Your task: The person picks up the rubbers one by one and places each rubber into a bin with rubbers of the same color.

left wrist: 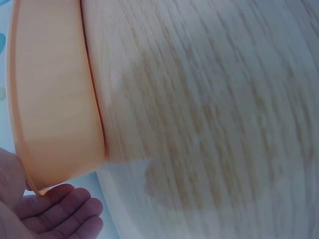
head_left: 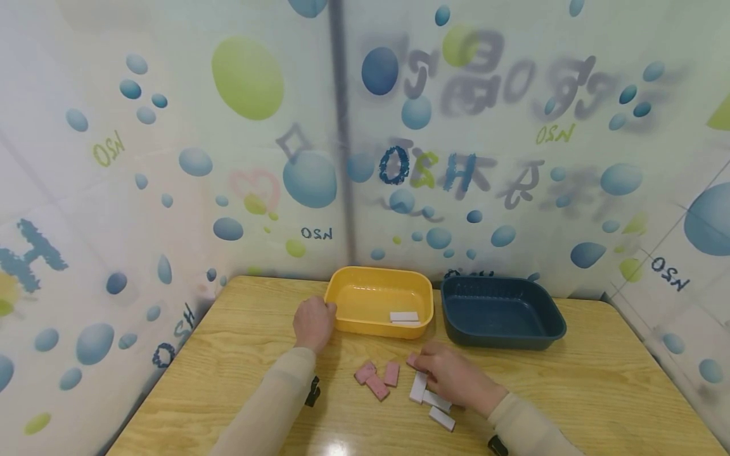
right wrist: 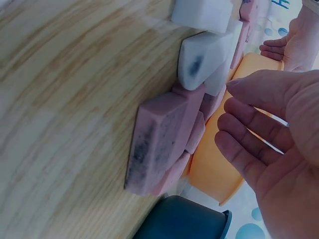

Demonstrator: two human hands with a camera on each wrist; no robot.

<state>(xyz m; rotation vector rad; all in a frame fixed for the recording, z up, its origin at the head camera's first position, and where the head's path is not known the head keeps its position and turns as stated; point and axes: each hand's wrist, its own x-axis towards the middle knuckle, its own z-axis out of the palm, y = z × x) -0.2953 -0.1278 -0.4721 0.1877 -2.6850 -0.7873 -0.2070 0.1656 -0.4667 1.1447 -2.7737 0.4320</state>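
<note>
The person's left hand (head_left: pixel 314 324) holds the near end of the yellow bin (head_left: pixel 358 301), with the thumb and fingers on its rim. The right hand (head_left: pixel 453 373) is low over the counter (head_left: pixel 199 354), right above some small blocks. From the right wrist I can see a gap between its thumb and its other fingers, which are a little bent. One pink block (head_left: pixel 412 360) pokes out by its fingertips, but I can't tell if they touch it.

Just beside the right hand, on the side closer to the person, are three white blocks (head_left: pixel 419 387). More pink blocks (right wrist: pixel 157 142) sit close below that hand, and some have dark smudges. Between the two hands is a little bunch of pink blocks (head_left: pixel 377 387), a bit closer to the person.

Two white blocks (head_left: pixel 403 316) lie in the yellow bin, at the end away from the left hand. The blue bin (head_left: pixel 504 339) stands past the right hand, next to the yellow one. Behind both hands' bins hangs a bubbly sheet (head_left: pixel 256 240).
</note>
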